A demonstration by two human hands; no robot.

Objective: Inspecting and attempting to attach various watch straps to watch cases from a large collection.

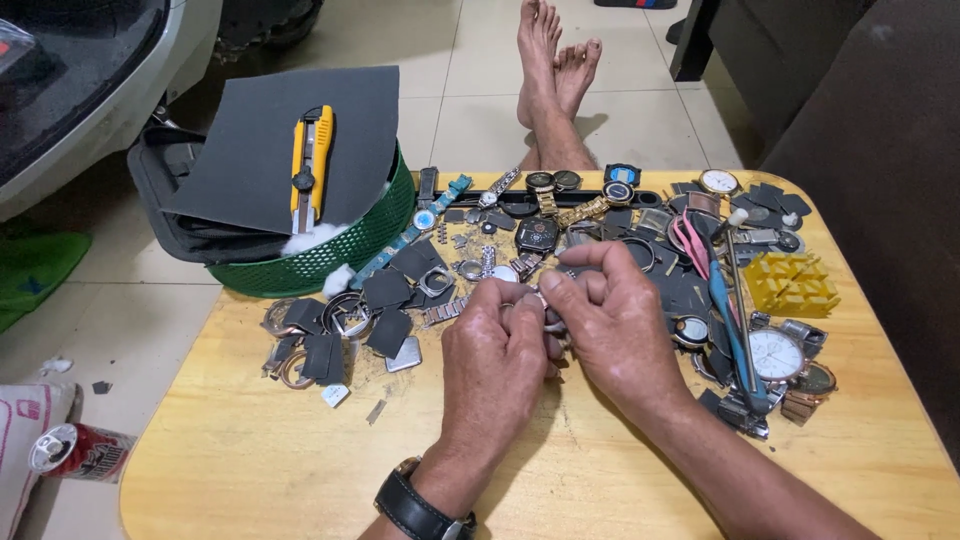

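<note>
Both hands pinch a small watch part.
Left hand and right hand meet fingertip to fingertip; the part sits between them above the table.

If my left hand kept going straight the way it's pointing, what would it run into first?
The left hand points up the table, so it would probably first meet the silver metal watch bracelet, then the dark square watch beyond. Depth is hard to judge.
</note>
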